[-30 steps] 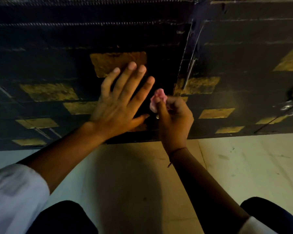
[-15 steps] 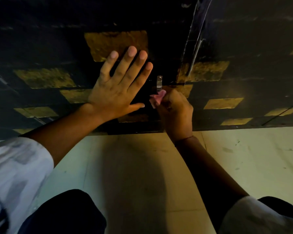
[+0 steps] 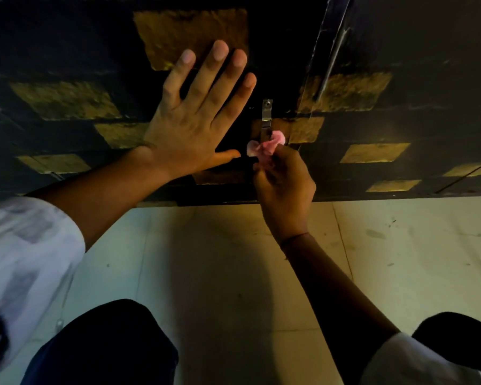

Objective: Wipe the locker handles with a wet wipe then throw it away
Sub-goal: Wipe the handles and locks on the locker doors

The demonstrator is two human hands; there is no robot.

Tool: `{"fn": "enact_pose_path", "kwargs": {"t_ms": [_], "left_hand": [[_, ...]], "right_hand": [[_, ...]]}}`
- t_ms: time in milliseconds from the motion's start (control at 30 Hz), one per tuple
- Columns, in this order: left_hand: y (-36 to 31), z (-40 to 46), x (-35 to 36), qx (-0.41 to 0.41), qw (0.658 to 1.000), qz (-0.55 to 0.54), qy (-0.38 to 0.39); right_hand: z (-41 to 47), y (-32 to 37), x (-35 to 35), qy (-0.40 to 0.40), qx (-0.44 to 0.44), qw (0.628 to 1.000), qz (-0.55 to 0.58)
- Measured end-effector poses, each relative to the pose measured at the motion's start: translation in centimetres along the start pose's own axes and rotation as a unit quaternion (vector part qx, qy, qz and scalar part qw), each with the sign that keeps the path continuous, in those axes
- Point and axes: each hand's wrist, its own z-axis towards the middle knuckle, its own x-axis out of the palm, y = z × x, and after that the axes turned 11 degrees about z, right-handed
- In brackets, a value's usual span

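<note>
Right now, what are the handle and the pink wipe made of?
The handle looks like shiny bare metal: it is silvery, catches the light, and has a screw at its top. The wipe, pinched in the right hand, looks like soft thin cloth or tissue, because it is crumpled into folds. Whether it is wet cannot be seen.

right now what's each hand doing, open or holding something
Left hand: open, fingers straight, flat on the locker door.
Right hand: pinches the pink wet wipe against the metal handle.
</note>
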Motion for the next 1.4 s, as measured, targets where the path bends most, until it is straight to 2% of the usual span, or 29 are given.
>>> {"fn": "enact_pose_path", "kwargs": {"t_ms": [133,333,433,500,633,833,1034,1167,1334,1400], "left_hand": [[-0.1,-0.1,0.1,0.0,1.0,-0.002,-0.002],[0.0,-0.1,0.0,-0.008,1.0,-0.009,-0.002],[0.1,0.0,-0.3,0.001,1.0,0.002,0.011],[0.1,0.0,-0.4,0.004,1.0,0.016,0.014],[0.1,0.1,-0.6,0.004,1.0,0.013,0.02],[0.2,0.1,-1.0,0.001,1.0,0.01,0.03],[0.2,0.0,-1.3,0.004,0.999,0.011,0.038],[0.1,0.2,-1.4,0.003,0.999,0.013,0.04],[0.1,0.2,-1.3,0.005,0.999,0.011,0.051],[0.2,0.3,-1.5,0.006,0.999,0.01,0.051]], "right_hand": [[1.5,0.9,0.6,-0.047,-0.004,0.999,0.01],[2.3,0.4,0.3,0.008,-0.077,0.994,-0.078],[2.3,-0.6,-0.3,-0.006,-0.085,0.988,-0.126],[2.0,-0.9,-1.2,-0.03,-0.068,0.991,-0.11],[1.9,-0.2,-1.0,0.017,-0.068,0.992,-0.108],[2.5,0.1,-0.2,0.014,-0.067,0.994,-0.081],[1.6,1.3,-0.2,-0.032,-0.053,0.998,0.016],[1.9,0.8,-0.3,-0.009,-0.036,0.999,-0.011],[2.3,2.5,0.0,-0.069,-0.07,0.995,0.03],[2.8,2.8,0.2,-0.055,-0.065,0.996,0.023]]}}
